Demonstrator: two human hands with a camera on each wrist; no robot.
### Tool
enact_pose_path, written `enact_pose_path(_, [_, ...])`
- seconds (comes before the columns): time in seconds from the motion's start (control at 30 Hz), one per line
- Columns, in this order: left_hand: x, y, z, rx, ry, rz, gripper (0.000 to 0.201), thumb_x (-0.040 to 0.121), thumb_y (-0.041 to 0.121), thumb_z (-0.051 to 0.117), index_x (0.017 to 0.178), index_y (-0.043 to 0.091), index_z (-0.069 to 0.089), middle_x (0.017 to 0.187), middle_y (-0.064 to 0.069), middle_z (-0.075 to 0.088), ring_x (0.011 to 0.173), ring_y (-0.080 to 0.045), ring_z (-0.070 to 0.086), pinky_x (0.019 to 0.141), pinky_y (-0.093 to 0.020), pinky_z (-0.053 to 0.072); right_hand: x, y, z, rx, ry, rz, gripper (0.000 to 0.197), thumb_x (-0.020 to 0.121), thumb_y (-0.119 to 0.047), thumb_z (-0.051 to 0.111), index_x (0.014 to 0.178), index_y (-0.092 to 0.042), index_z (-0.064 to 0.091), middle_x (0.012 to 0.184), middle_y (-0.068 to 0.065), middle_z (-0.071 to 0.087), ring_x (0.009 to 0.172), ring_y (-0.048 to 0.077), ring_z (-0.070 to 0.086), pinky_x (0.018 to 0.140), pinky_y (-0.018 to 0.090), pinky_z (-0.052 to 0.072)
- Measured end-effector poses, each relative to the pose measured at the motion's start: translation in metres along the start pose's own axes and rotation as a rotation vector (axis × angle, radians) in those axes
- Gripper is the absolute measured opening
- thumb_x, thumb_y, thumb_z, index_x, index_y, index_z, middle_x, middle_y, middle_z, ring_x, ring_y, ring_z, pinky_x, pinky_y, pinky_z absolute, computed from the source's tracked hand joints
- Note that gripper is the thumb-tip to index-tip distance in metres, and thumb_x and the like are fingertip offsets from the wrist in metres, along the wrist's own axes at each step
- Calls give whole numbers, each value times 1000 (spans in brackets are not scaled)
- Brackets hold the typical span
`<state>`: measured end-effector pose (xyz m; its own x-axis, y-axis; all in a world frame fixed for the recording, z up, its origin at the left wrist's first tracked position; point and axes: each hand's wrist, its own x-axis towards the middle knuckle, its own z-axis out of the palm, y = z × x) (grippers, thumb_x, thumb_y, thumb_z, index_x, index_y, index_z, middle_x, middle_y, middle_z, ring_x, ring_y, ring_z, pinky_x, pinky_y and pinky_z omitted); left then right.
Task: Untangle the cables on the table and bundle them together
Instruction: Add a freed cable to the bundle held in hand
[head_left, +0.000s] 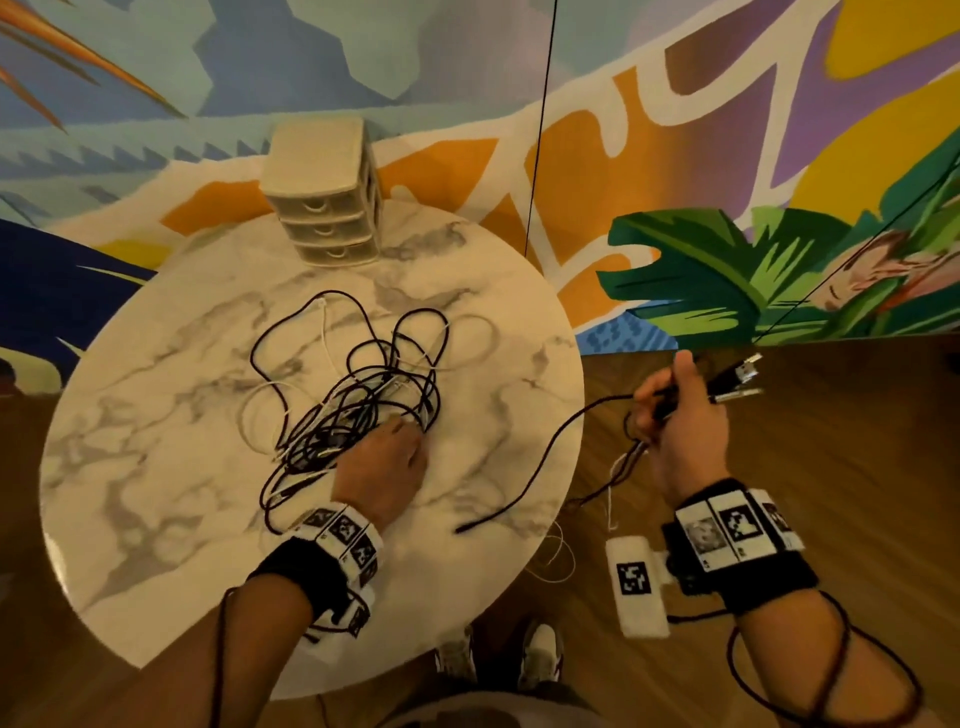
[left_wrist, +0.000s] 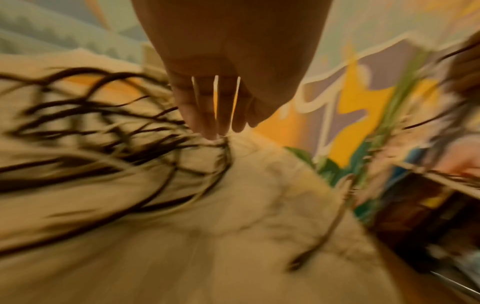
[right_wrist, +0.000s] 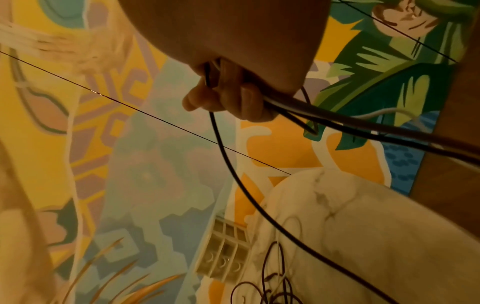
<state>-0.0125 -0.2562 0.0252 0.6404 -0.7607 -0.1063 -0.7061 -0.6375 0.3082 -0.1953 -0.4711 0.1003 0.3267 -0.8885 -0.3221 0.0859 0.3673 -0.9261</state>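
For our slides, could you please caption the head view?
Left hand at tangled cables on marble table; right hand grips freed cable ends.

Tangled cables (head_left: 358, 395) crowd the desk (head_left: 156, 467) centre, drawer unit (head_left: 324, 192) at far edge, bare marble along the near rim

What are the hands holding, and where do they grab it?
The right hand grips several cables near their plug ends. The left hand only rests on the tangle, fingers straight.
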Motion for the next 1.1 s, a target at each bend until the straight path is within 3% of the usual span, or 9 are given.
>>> enact_pose_path(0.17, [10,121,-34,-246,-176,248,46,91,54,47,129,29,43,80,9,51,76,-13,53,68,-31,44,-13,-3,0,-150,-34,10,55,100,-36,40,52,-16,54,44,-5,50,38,7,41,41,18,31])
enact_pose_path(0.33, [29,194,-53,-279,-211,402,28,99,34,42,117,23,59,85,-1,64,84,-23,62,68,-33,47,-13,-25,-22,-163,-93,-83,59,101,-42,34,71,-5,69,41,-2,45,38,11,35,42,21,25])
enact_pose_path(0.47, [27,207,-57,-662,-180,407,31,97,26,48,67,29,54,52,11,53,56,-7,54,55,-22,39,-13,-43,-53,-181,-56,-185,56,102,-41,28,82,-14,73,42,-5,44,41,12,36,43,22,28])
enact_pose_path(0.67, [-8,180,58,-96,-726,234,28,96,36,44,99,15,62,95,-7,67,89,-23,64,81,-35,51,-12,-49,-89,-171,-8,-227,58,103,-40,25,85,-13,74,45,1,47,40,16,34,41,21,25])
enact_pose_path(0.77, [-14,180,73,170,-965,197,35,94,38,48,108,9,59,109,-12,66,98,-27,64,80,-32,48,-13,-52,-105,-161,-23,-232,57,103,-40,25,93,-12,73,50,5,55,40,17,35,44,26,27])
enact_pose_path(0.87, [0,210,53,109,-799,260,38,89,44,53,118,19,55,114,-3,61,101,-20,60,88,-35,48,-16,-59,-110,-223,-76,-220,55,104,-32,25,93,-10,73,64,7,68,56,21,59,59,25,45])
enact_pose_path(0.97, [15,271,3,-440,-505,502,49,86,35,63,131,20,48,130,0,50,112,-11,51,94,-23,41,-14,-72,-108,-399,-183,-238,51,104,-30,27,91,-12,73,90,6,73,83,15,67,78,22,49])
enact_pose_path(1.03, [13,318,-24,-570,-396,501,36,91,19,59,126,12,53,124,-7,57,97,0,54,88,-7,39,-10,-88,-106,-453,-251,-205,48,103,-32,31,92,-13,73,95,12,71,68,10,63,65,17,48])
enact_pose_path(1.1, [8,335,-31,-768,-357,252,22,97,7,44,113,0,57,98,-20,62,80,-14,60,84,-18,45,-5,-105,-107,-414,-298,-184,47,102,-36,34,98,-9,72,86,18,65,48,7,53,44,18,41])
